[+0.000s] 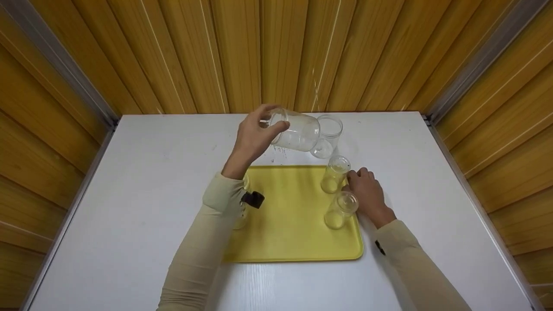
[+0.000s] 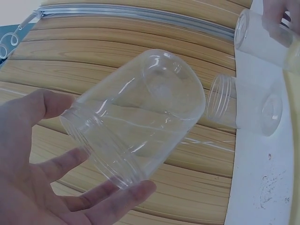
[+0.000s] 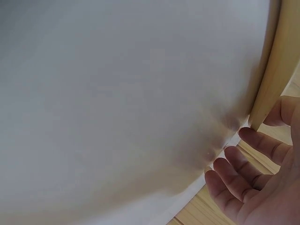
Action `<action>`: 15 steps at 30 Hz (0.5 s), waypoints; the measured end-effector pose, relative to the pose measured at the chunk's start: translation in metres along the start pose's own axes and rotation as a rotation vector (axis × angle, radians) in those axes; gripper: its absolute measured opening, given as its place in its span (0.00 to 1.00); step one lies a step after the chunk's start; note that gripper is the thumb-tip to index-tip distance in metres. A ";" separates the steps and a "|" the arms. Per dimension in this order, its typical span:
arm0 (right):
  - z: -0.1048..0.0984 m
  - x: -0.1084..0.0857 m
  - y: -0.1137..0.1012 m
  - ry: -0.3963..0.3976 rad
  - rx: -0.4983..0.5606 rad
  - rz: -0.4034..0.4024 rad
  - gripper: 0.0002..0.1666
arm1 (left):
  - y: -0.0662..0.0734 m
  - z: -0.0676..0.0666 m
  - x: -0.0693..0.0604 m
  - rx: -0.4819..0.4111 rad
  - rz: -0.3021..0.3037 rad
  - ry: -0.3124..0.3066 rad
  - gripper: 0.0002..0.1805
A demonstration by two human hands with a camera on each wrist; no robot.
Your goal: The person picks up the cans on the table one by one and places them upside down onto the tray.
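My left hand (image 1: 255, 134) holds a large clear jar (image 1: 301, 131) above the back of the table, tilted on its side. In the left wrist view, the fingers lie around the jar's threaded neck (image 2: 101, 145), and its base points away from the palm. My right hand (image 1: 368, 194) is at the right edge of a yellow tray (image 1: 285, 216). Its thumb and forefinger pinch the tray's rim (image 3: 269, 82) in the right wrist view. Two smaller clear jars, a rear one (image 1: 337, 172) and a front one (image 1: 341, 210), stand upside down on the tray beside that hand.
Behind the tray another clear jar (image 1: 328, 136) stands on the white table (image 1: 142, 194), mouth upward. Clear glassy shapes (image 1: 240, 221) at the tray's left side are partly hidden by my left sleeve. Wood-look panels (image 1: 242, 56) enclose the back and sides.
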State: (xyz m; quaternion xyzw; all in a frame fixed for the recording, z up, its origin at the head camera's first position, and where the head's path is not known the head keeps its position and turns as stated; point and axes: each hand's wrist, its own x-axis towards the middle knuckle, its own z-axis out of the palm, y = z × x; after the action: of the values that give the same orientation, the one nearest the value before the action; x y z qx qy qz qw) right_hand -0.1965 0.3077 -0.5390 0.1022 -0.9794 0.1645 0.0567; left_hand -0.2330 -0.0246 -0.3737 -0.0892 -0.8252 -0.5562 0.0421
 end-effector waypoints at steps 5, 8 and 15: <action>0.001 0.001 0.000 0.013 -0.014 -0.006 0.13 | -0.001 -0.002 -0.003 -0.025 -0.010 -0.005 0.33; 0.001 0.001 0.000 0.005 -0.014 0.003 0.14 | -0.002 -0.002 -0.005 -0.046 -0.012 -0.007 0.32; 0.000 0.001 -0.001 -0.037 -0.006 0.025 0.18 | -0.004 -0.001 -0.009 -0.107 -0.018 -0.008 0.32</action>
State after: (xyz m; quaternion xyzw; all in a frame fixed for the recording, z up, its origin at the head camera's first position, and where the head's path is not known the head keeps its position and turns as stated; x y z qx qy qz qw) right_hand -0.1972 0.3071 -0.5386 0.0928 -0.9820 0.1606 0.0369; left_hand -0.2250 -0.0280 -0.3782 -0.0860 -0.7952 -0.5995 0.0288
